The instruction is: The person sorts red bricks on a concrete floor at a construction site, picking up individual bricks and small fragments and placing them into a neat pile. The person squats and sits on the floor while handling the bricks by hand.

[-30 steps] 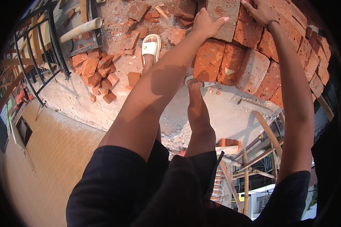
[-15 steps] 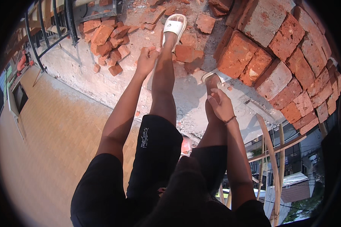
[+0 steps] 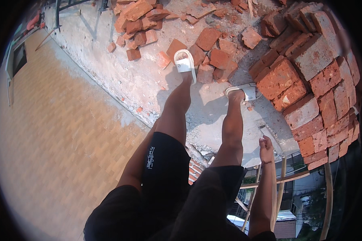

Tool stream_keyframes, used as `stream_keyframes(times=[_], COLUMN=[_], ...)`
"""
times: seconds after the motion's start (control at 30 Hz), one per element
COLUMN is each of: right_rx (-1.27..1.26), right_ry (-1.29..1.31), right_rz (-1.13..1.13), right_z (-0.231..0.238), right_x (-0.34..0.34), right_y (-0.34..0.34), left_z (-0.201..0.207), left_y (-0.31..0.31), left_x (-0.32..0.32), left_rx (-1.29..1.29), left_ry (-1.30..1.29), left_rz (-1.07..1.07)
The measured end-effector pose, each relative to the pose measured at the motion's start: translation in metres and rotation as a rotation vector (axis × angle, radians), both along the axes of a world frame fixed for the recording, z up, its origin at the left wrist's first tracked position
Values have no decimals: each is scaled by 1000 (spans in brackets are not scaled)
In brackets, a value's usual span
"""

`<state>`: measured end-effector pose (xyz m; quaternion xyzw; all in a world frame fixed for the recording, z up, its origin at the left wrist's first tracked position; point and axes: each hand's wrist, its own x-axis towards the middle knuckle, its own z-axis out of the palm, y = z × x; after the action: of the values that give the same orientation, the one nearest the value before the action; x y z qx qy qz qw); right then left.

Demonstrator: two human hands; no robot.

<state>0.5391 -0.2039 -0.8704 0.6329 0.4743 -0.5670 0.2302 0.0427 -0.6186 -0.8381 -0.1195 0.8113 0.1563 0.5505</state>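
My right hand [image 3: 266, 149] hangs low beside my right leg, its fingers loosely bent and slightly apart, with nothing seen in them. A bracelet circles that wrist. Nearest to this hand is a narrow grey strip [image 3: 272, 139] lying on the concrete ledge, and a bamboo pole runs close along the forearm. My left forearm [image 3: 137, 162] passes behind my left leg, which hides the left hand. Beyond my white sandals [image 3: 185, 64] lie loose red bricks [image 3: 223, 59]. On the right rises a big stack of red bricks [image 3: 326, 78].
Broken brick pieces [image 3: 138, 24] are heaped at the upper left near a black metal frame [image 3: 78, 4]. Left of the ledge edge, a tan tiled surface [image 3: 64, 120] spreads out. Bamboo poles [image 3: 279, 180] stand at the lower right, with rooftops below.
My left hand has gone out of sight behind my leg. The right hand has swung down and right, away from the leg. Bricks and rubble appear shifted, and my feet have changed position.
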Motion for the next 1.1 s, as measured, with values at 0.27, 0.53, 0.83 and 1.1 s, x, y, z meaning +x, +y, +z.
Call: stream_keyframes(times=[0.27, 0.53, 0.83, 1.1], right_rx=[20, 473, 843, 673], right_ry=[-52, 353, -89, -124], right_rz=[301, 754, 1901, 1778], right_z=[-3, -141, -328, -351], right_x=[-99, -463, -735, -722], right_y=[-8, 42, 135, 134], left_z=[-41, -230, -413, -438], left_y=[18, 141, 225, 241], left_x=[-74, -274, -382, -394], left_rx=[-13, 86, 37, 42], left_ry=[135, 363, 729, 799], left_rz=[83, 5, 125, 325])
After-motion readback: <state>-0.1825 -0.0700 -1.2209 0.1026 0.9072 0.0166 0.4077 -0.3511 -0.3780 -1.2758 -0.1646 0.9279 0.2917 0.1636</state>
